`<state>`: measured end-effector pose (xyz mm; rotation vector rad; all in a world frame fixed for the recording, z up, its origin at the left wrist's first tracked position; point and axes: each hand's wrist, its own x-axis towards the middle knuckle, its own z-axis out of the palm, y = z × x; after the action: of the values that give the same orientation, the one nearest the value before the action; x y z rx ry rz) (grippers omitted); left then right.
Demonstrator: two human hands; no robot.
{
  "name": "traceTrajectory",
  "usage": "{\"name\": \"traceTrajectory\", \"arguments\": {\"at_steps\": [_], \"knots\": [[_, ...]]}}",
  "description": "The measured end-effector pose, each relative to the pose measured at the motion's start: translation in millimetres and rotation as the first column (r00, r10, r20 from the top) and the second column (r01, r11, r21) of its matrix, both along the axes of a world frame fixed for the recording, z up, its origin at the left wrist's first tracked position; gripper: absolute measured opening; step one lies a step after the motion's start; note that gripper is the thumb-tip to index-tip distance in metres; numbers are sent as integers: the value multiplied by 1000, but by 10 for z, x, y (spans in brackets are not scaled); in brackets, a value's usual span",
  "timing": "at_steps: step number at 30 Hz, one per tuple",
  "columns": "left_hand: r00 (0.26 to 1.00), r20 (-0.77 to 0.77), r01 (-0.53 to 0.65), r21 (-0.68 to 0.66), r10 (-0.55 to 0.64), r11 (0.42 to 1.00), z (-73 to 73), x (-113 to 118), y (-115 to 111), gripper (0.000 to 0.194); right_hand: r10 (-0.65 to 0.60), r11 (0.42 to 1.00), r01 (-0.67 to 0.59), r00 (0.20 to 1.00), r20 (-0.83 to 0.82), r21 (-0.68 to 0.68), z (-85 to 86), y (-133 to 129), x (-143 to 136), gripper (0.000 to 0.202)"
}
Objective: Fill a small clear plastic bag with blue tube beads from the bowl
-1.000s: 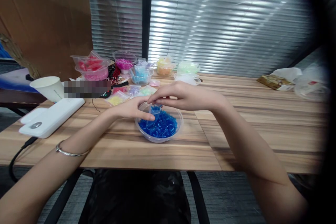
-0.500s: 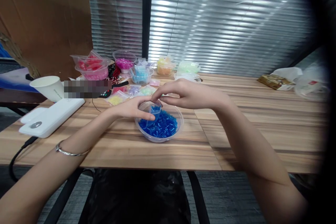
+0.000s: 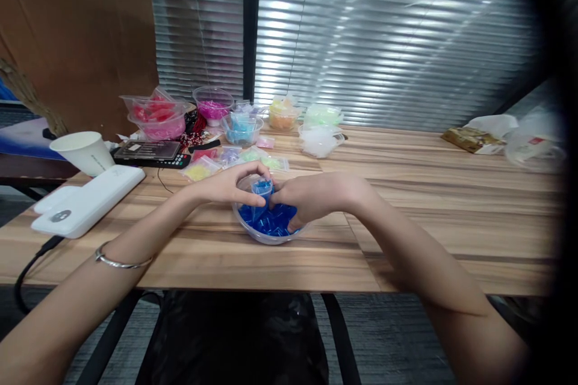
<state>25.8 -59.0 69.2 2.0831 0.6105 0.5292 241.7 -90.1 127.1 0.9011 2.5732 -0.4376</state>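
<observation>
A clear round bowl [image 3: 271, 240] full of short blue tube-like pieces [image 3: 267, 224] stands on the wooden table. My left hand [image 3: 241, 185] is closed round a small clear bag [image 3: 262, 191] at the bowl's left side, with blue pieces inside the bag. My right hand [image 3: 311, 200] reaches into the bowl from the right, its fingertips down among the blue pieces. Its thumb and fingers are apart there; whether they pinch any pieces is hidden.
Bowls of red [image 3: 158, 120], magenta [image 3: 213, 109], light blue [image 3: 242, 129], orange [image 3: 283, 115] and pale [image 3: 320, 139] pieces line the back. A paper cup [image 3: 83, 153] and white power bank [image 3: 90, 201] stand left; a tissue pack [image 3: 472, 137] lies right.
My right hand has moved down from above the bag into the blue pieces, its fingers spreading. My left hand still holds the bag in nearly the same place.
</observation>
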Motion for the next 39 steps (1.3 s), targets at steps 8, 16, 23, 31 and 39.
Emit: {"name": "traceTrajectory", "arguments": {"at_steps": [8, 16, 23, 31, 39], "knots": [[1000, -25, -6, 14, 6, 1000, -11, -12, 14, 49, 128, 984, -135, 990, -65, -118, -30, 135, 44, 31], [999, -31, 27, 60, -26, 998, -14, -10, 29, 49, 99, 985, -135, 950, -296, -103, 225, 159, 224, 23], [995, -95, 11, 56, -5, 998, 6, -13, 8, 58, 137, 990, -138, 872, -470, 32, 317, 128, 239, 23], [997, -73, 35, 28, -33, 999, -36, -14, 31, 63, 211, 977, -184, 814, -542, 104, 263, 95, 144, 26], [996, -88, 39, 55, -34, 998, -18, -12, 21, 60, 198, 979, -185, 797, -571, 81, 264, 79, 146, 26]]}}
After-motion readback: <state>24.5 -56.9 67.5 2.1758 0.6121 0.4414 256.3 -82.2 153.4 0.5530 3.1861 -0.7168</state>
